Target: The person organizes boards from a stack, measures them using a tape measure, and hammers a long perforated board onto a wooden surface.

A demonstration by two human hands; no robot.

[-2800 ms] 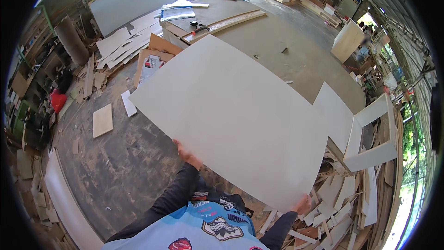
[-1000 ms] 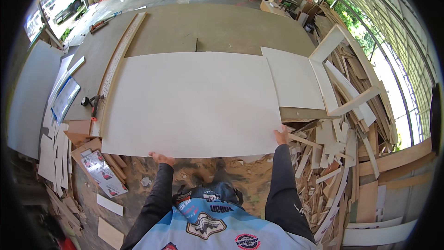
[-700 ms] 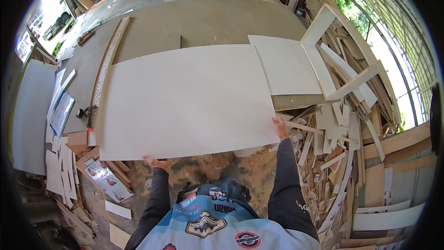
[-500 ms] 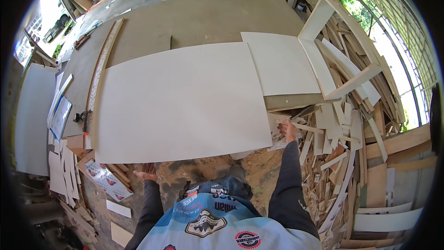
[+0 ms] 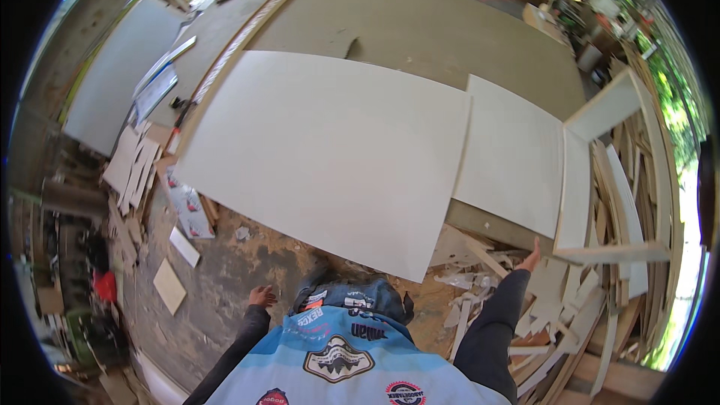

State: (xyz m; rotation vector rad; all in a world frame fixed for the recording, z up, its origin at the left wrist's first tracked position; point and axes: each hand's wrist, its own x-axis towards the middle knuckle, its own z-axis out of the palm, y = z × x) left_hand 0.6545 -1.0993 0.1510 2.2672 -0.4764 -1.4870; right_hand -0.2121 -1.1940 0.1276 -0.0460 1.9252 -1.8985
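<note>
white and broad, the big panel point(image 5: 322, 150) lies flat on the brown table point(image 5: 427, 30), its near corner jutting past the edge toward the person's body. the left hand point(image 5: 262, 296) is open and empty, over the dirty floor point(image 5: 217, 255), apart from the panel, its fingers loosely curled. the right hand point(image 5: 529, 256) is open too, fingers pointing away from the body, just beside the table's near edge; whether the fingertips touch that edge cannot be told. beyond this hand lies the small panel point(image 5: 514, 154), white as well, its left side against or just under the big one's right side; which, cannot be told. a pale frame point(image 5: 576, 187) stands at its right end. a long rail point(image 5: 238, 49) runs along the big panel's left side. wood scraps point(image 5: 574, 307) heap up below the frame.
</note>
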